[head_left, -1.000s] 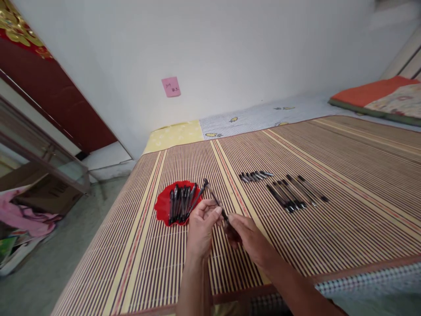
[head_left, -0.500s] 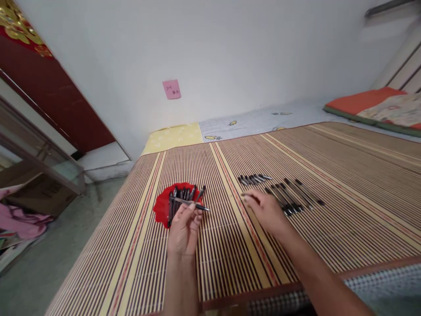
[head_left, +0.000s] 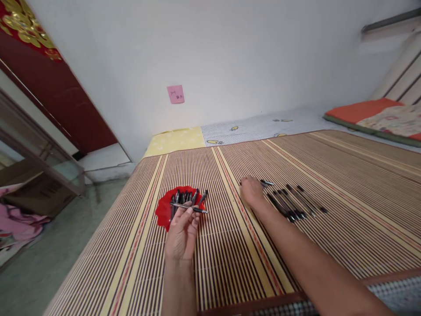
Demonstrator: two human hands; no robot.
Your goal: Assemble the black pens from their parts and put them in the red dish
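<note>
A clear-barrelled pen with a black grip (head_left: 200, 210) lies across the fingers of my left hand (head_left: 182, 230), pinched by the thumb, its silver tip pointing right. Behind it is a red scalloped dish (head_left: 162, 211) with several dark pens (head_left: 184, 195) in it. My right hand (head_left: 252, 192) reaches down over a row of short black-and-silver pieces (head_left: 267, 182) and covers most of them. Its fingers are curled downward; what they hold, if anything, is hidden. Just right of this hand, several long slim pen parts (head_left: 287, 204) lie side by side.
A striped bamboo mat (head_left: 223, 254) covers the bed. Pale wall stands beyond, with a pink note (head_left: 176, 94) on it. Folded orange and patterned bedding (head_left: 365, 112) lies at the far right. On the floor at left is a cardboard box (head_left: 49, 191).
My right hand has moved forward, from the mat before the short pieces to on top of them. My left hand still holds the pen over the dish, turned slightly flatter.
</note>
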